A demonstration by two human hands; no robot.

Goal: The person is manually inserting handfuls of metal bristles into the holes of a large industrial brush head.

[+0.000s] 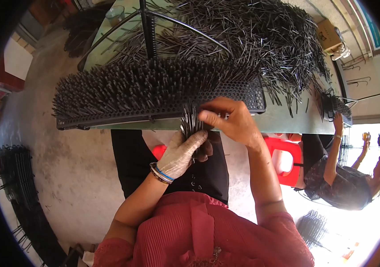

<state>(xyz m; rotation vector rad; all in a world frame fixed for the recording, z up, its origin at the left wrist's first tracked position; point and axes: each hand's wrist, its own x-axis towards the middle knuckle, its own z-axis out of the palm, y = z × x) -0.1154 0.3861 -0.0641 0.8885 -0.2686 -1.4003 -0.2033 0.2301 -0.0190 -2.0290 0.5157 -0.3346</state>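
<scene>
My left hand (182, 153), in a pale glove with bracelets at the wrist, is closed around a bundle of thin dark metal rods (190, 119) that stand nearly upright. At the upper right side of that bundle is my bare right hand (230, 119), thumb and fingers drawn together; whatever they pinch is hidden. Just beyond both hands lies a long black perforated rack (248, 95). Dense rows of upright dark rods (132, 84) fill most of its holes, while holes at its right end show bare.
A large heap of loose rods (261, 35) covers the back of the green table (294, 122). A black stand (149, 33) rises behind the rack. On the right, a co-worker (345, 182) reaches to another rack (341, 107) beside a red stool (288, 162). Stacked black racks (19, 173) stand left.
</scene>
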